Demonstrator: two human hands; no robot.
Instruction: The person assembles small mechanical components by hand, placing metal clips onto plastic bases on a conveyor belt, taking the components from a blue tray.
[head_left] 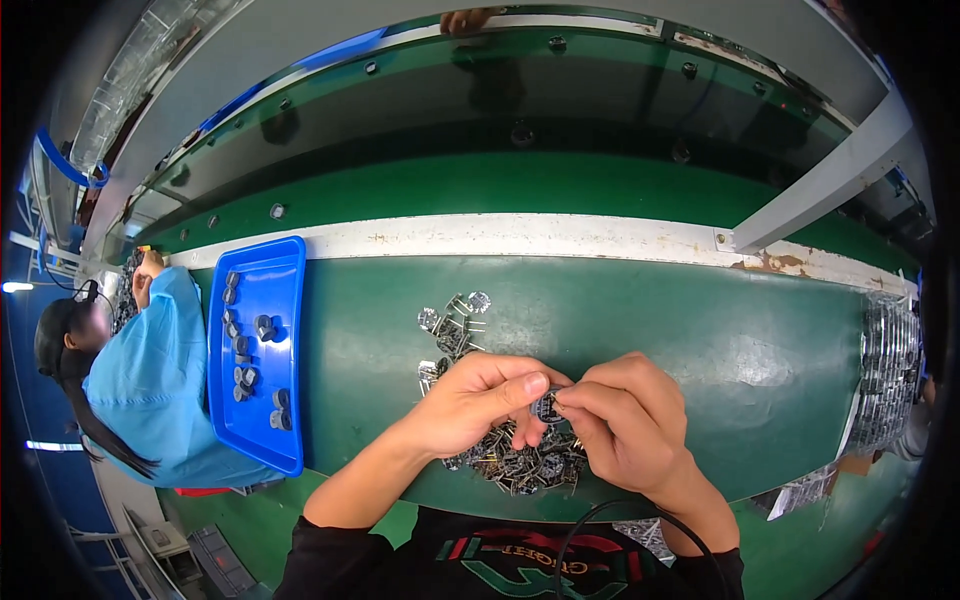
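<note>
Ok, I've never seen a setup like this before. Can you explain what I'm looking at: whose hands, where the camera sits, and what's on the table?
There is no robot here, just a person's bare left hand and right hand. The single picture comes from a wide fisheye camera on that person's head, looking down, so straight edges bend.

The fingers of both hands meet at a small round part, dark with some metal showing. Beneath and beside them on the green table lies a loose pile of small parts with thin metal legs. To the left, a blue tray holds dark grey round pieces. Farther left sits a co-worker in a light blue top.
</note>
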